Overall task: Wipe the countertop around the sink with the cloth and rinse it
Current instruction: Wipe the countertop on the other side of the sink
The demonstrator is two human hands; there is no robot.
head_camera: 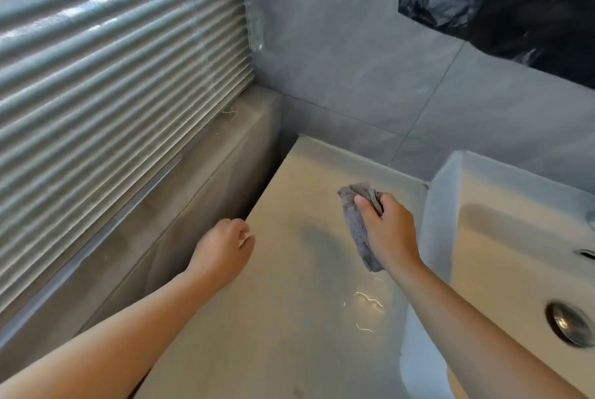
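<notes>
Your right hand (pixel 389 228) grips the bunched grey cloth (pixel 357 231) over the countertop (pixel 289 334), just left of the sink (pixel 444 192).
Your fingers and thumb curl round its upper half and the tail hangs toward the surface; contact is unclear. Flatten the wad under your palm so more fabric meets the top, then sweep through the wet streaks (pixel 367 299) and along the sink's wall. Your left hand (pixel 222 247), loosely curled and holding nothing, is at the counter's left edge; brace there.

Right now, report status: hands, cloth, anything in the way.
Right hand grips cloth over countertop, left of sink. Left hand loose, empty, at counter edge. No obstruction visible.
</notes>
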